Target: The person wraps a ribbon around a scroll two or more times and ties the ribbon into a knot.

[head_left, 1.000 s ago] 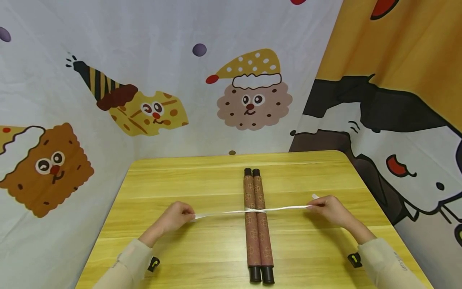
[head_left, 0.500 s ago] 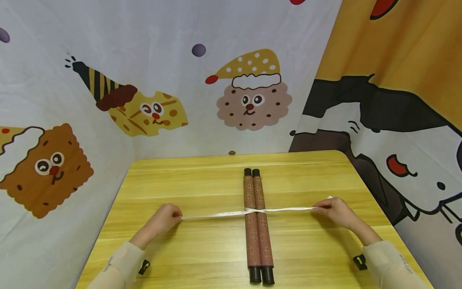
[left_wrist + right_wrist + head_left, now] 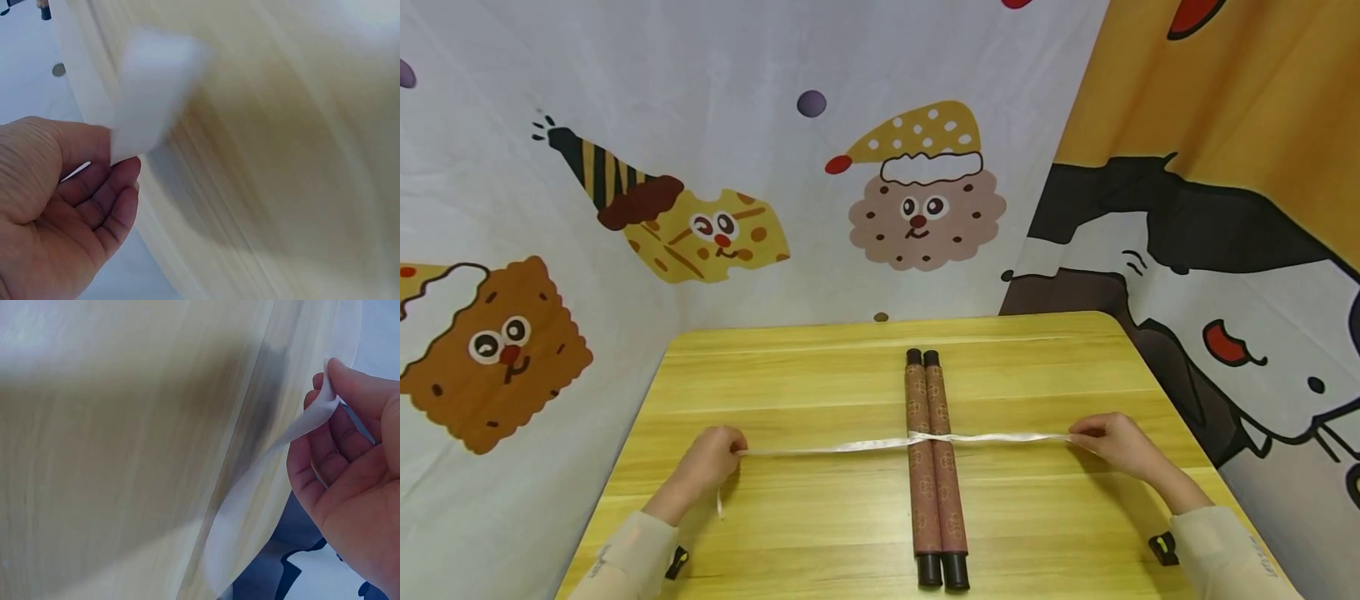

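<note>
Two scrolls (image 3: 922, 500) in brown patterned covering with black end caps lie side by side on the table. A white ribbon (image 3: 872, 445) goes round their middle, crosses on top and stretches out nearly straight to both sides. My left hand (image 3: 706, 460) pinches its left part between thumb and fingers; a short tail hangs below. In the left wrist view, a blurred piece of ribbon (image 3: 147, 94) sticks out from the fingertips. To the right, my right hand (image 3: 1116, 446) pinches the other part. A loose, twisted length of ribbon (image 3: 234, 525) trails from it in the right wrist view.
The yellow wood-grain table (image 3: 820, 367) has rounded far corners. Behind it and at the left hangs a white cloth (image 3: 737, 67) with cartoon prints; at the right hangs a yellow and black printed cloth (image 3: 1225, 208). Black straps (image 3: 1163, 547) show near both sleeves.
My left hand has moved left and my right hand right, drawing the ribbon out longer on both sides. A tail of ribbon now hangs below the left hand. The scrolls have stayed put.
</note>
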Demonstrator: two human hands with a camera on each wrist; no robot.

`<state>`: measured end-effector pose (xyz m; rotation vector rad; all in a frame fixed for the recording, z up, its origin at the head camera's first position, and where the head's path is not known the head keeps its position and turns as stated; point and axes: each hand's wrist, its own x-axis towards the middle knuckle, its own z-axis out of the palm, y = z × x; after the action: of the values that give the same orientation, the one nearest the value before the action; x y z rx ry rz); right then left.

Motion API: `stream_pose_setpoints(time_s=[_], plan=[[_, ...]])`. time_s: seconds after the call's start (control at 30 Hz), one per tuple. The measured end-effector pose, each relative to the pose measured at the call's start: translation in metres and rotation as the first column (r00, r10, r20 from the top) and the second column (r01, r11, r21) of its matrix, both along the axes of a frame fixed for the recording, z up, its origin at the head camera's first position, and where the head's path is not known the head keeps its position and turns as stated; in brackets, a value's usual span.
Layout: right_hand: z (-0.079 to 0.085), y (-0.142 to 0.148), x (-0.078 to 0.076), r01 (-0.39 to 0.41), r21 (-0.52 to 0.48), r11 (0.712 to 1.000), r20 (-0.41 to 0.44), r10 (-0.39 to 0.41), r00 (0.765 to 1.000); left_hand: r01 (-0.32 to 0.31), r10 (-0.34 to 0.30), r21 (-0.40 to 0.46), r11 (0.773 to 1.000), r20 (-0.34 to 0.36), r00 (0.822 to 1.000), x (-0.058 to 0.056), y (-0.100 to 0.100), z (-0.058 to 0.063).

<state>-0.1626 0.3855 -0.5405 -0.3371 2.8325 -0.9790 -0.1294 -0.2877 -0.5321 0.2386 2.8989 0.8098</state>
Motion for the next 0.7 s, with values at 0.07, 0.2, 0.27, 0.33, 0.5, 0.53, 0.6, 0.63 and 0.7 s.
stream_pose_setpoints(time_s=[0.07,0.2,0.27,0.33,0.5,0.53,0.6,0.63,0.7], plan=[[0.0,0.003,0.001,0.002,0.01,1.0,0.0,-0.002,1.0,-0.023,0.023,-0.003,1.0,0.01,1.0,0.001,-0.005,0.001],[0.005,0.005,0.003,0.013,0.032,0.999,0.005,-0.013,1.0,-0.048,0.05,-0.05,0.998,0.026,0.998,0.002,-0.01,0.004],[0.009,0.005,0.004,0.021,0.043,0.999,-0.002,-0.021,1.0,-0.047,0.048,-0.077,0.996,0.008,0.999,0.001,-0.009,0.005],[0.012,0.005,0.003,0.021,0.051,0.998,-0.012,-0.021,1.0,-0.036,0.034,-0.101,0.994,-0.03,0.999,0.0,-0.004,0.006],[0.019,-0.004,0.002,0.031,0.054,0.998,-0.037,-0.029,0.999,-0.022,0.014,-0.058,0.998,-0.139,0.99,-0.002,0.021,0.007],[0.02,-0.008,0.002,0.031,0.051,0.998,-0.044,-0.029,0.999,-0.013,0.008,-0.03,0.999,-0.153,0.988,-0.003,0.027,0.007],[0.024,-0.018,0.003,0.02,0.039,0.999,-0.062,-0.017,0.998,0.003,0.001,0.025,1.0,-0.165,0.986,-0.004,0.041,0.007],[0.025,-0.024,0.003,0.011,0.031,0.999,-0.076,-0.008,0.997,0.014,-0.006,0.046,0.999,-0.166,0.986,-0.005,0.048,0.007],[0.028,-0.036,0.003,-0.008,0.015,1.0,-0.095,0.01,0.995,0.033,-0.019,0.101,0.994,-0.143,0.99,-0.007,0.064,0.008]])
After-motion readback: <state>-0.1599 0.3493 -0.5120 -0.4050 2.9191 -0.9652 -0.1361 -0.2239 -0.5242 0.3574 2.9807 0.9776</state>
